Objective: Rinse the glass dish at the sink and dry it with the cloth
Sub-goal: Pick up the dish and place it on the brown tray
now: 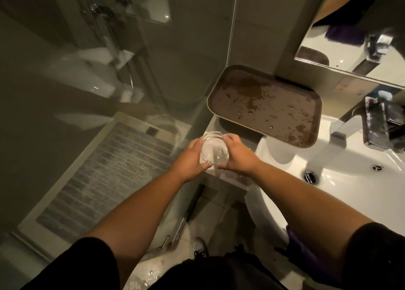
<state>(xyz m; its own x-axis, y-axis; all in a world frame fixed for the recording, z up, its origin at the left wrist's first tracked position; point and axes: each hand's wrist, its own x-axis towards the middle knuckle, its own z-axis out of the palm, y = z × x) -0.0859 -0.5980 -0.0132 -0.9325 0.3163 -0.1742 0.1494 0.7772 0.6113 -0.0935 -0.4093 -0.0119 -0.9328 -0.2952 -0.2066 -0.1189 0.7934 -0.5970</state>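
Observation:
A round clear glass dish (213, 150) is held between both hands above the left end of the counter, beside the sink. My left hand (190, 160) grips its left rim and my right hand (237, 156) grips its right rim. The white sink (341, 173) lies to the right, with its drain (309, 175) visible. A chrome tap (359, 120) reaches over the basin. A purple cloth (306, 254) hangs near the sink's front edge by my right arm.
A wet brown tray (265, 105) rests on the counter behind the dish, partly over the sink rim. A glass shower screen (131, 70) stands on the left, with a ribbed mat (105, 175) on the shower floor. A mirror (355, 26) hangs above the tap.

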